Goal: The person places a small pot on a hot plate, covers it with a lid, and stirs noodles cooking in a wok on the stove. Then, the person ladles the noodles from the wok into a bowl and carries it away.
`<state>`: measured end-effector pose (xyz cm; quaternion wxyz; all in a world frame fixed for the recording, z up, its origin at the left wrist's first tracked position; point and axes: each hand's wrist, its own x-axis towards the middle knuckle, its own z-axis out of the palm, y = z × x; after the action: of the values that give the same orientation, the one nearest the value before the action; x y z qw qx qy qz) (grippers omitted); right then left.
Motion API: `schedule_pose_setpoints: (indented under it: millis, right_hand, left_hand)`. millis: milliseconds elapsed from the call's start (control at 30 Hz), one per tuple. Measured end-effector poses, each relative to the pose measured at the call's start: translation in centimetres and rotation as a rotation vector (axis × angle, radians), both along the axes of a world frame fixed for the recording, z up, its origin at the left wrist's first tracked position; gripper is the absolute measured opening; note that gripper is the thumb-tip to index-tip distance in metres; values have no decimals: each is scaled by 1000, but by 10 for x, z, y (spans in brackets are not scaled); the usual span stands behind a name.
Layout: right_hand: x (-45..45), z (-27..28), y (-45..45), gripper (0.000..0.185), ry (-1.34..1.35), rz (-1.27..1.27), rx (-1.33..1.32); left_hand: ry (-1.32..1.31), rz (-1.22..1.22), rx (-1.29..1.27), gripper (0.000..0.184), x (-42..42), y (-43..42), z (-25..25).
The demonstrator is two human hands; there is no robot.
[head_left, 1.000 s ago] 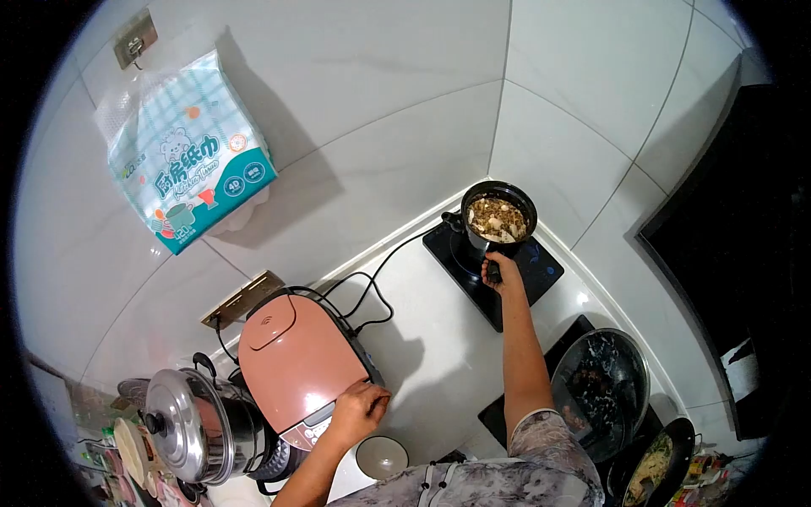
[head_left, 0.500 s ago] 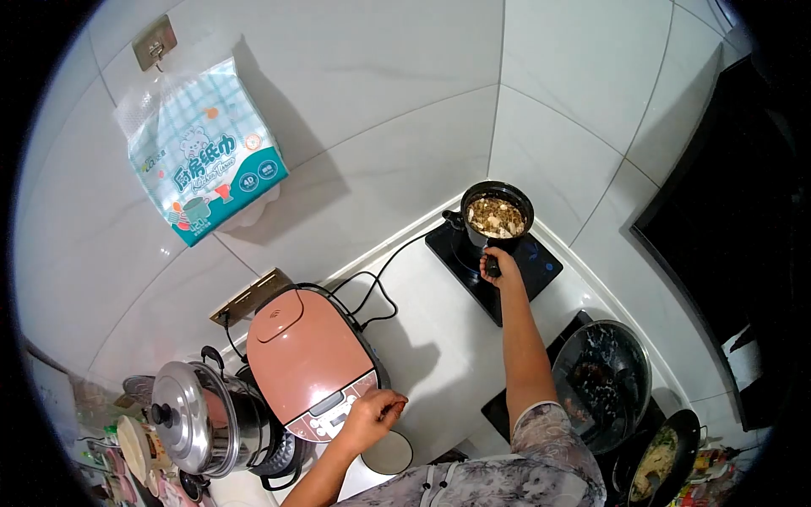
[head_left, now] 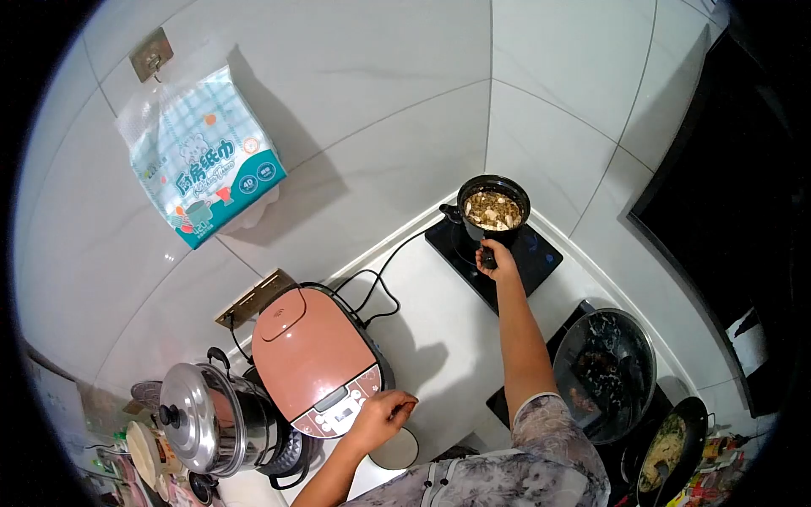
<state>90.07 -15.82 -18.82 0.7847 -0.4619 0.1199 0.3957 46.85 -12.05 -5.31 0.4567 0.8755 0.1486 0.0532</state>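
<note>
My right hand [head_left: 497,258] is wrapped round the handle [head_left: 489,256] of a black spouted pot [head_left: 494,203]. Inside the pot is a brown mix with pale pieces and slices. The pot is over a black induction cooktop [head_left: 541,253] in the corner; whether its base touches the glass I cannot tell. My left hand [head_left: 382,420] is closed, its fingers curled inward, by the front control panel of a pink rice cooker [head_left: 308,359]. What those fingers hold, if anything, is hidden. Just below this hand stands a pale round bowl [head_left: 394,449], partly covered by it.
A lidded steel pot [head_left: 194,418] stands left of the rice cooker. On the right are a large dark pan [head_left: 604,376] under a glass lid and a wok [head_left: 672,452] with food. Black cords [head_left: 376,296] cross the white counter. A kitchen tissue pack [head_left: 207,160] hangs on the wall.
The view has shifted slightly. My right hand and the pot have moved a little up and left over the cooktop, and the pot's contents look shifted. My left hand stays closed near the rice cooker.
</note>
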Motion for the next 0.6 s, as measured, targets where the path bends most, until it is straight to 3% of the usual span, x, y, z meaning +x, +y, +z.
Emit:
schedule_pose_setpoints:
  millis: [267,467,600]
  right_hand:
    - [-11,-3,-1,34,79,-25,117]
    - [-39,-16,-7,73,90,-222,118]
    - [-78,4,-15,80,68,-446,74]
  left_hand:
    - [21,2,-13,12,-3,-3,10]
    - [36,-16,-66,15,-10,-8,9]
    - [-4,-67,-109,18,-25,-13,15]
